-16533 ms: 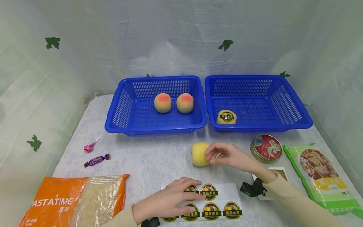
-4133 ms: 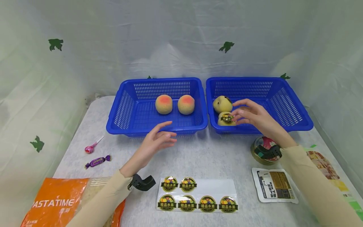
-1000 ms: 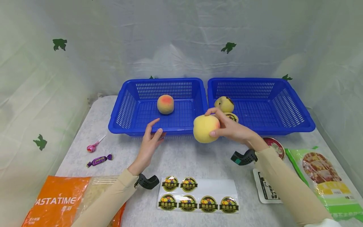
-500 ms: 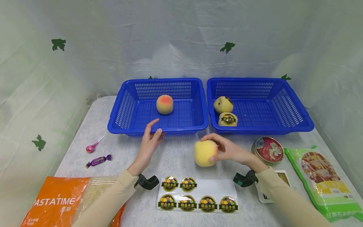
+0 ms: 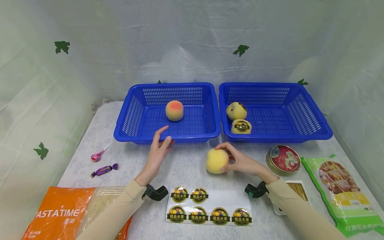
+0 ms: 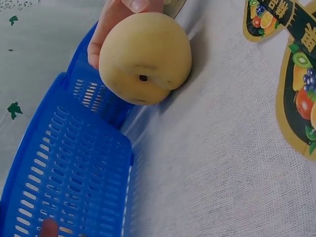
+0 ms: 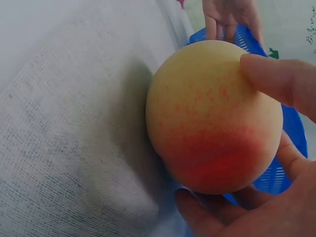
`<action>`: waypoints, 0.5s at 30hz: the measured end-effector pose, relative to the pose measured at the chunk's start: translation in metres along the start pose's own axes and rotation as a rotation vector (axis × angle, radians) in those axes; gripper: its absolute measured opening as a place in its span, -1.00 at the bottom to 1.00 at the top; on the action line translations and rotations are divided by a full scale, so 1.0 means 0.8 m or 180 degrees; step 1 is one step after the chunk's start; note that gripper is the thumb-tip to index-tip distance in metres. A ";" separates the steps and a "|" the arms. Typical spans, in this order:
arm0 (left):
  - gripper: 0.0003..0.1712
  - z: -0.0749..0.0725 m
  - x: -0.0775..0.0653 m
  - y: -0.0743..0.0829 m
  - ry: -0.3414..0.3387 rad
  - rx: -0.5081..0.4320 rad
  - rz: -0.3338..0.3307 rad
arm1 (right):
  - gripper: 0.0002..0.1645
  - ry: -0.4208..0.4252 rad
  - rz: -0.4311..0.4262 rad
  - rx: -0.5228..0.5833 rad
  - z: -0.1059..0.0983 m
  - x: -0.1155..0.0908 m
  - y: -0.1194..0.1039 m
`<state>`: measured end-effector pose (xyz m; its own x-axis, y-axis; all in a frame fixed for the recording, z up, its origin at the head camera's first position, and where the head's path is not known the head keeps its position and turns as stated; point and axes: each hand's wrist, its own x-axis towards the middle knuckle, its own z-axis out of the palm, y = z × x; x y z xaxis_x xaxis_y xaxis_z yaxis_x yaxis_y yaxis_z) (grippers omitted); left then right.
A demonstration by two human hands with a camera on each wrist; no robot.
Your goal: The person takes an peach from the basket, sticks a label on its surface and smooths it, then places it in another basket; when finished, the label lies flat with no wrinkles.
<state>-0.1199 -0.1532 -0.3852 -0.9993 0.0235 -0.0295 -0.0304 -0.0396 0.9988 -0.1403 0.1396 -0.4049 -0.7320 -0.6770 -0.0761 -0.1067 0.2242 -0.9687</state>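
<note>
My right hand (image 5: 243,163) grips a yellow peach (image 5: 216,161) at the table, in front of the gap between the two blue baskets. Its thumb and fingers curl round the peach, whose red blush (image 7: 217,158) faces the right wrist camera. By the front rim of the left basket (image 5: 168,137), my left hand (image 5: 156,155) holds nothing, with its fingers loosely extended. Another peach (image 5: 174,111) lies in that basket. In the right basket (image 5: 279,136) are two fruits: a stickered one (image 5: 241,126) and a yellow one (image 5: 236,111) with a dark label edge showing.
A sheet of round fruit stickers (image 5: 228,196) lies in front of the hands. On the left are a lollipop (image 5: 96,156), a purple candy (image 5: 104,170) and an orange pasta bag (image 5: 63,213). A round tin (image 5: 283,160), a white packet (image 5: 297,188) and a green bag (image 5: 342,190) lie right.
Since about four seconds ago, my right hand has taken a peach from the left basket and lowered it to the table. Earlier, a second fruit joined the right basket. The left hand stays nearly still lately.
</note>
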 end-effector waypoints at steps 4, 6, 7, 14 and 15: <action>-0.43 -0.007 0.005 -0.009 -0.0094 0.0011 -0.0059 | -0.29 0.0040 -0.0086 -0.0094 -0.001 -0.002 -0.009; -0.41 -0.011 0.005 -0.012 -0.0212 0.0059 -0.0085 | -0.34 0.0078 -0.0188 -0.0168 -0.001 -0.004 -0.015; -0.40 -0.013 0.003 -0.013 -0.0298 0.0125 -0.0073 | -0.37 0.0098 -0.0247 -0.0207 0.000 -0.005 -0.018; -0.58 -0.016 -0.031 -0.014 -0.1447 0.1064 0.0494 | -0.60 0.0311 -0.0656 -0.0313 0.014 -0.013 -0.042; -0.62 -0.016 -0.038 -0.015 -0.1663 0.1270 0.0604 | -0.62 0.0313 -0.0740 -0.0284 0.017 -0.013 -0.044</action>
<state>-0.0893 -0.1663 -0.3965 -0.8415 0.5356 0.0709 0.2550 0.2780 0.9261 -0.1196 0.1294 -0.3735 -0.7424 -0.6471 0.1735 -0.3351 0.1344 -0.9325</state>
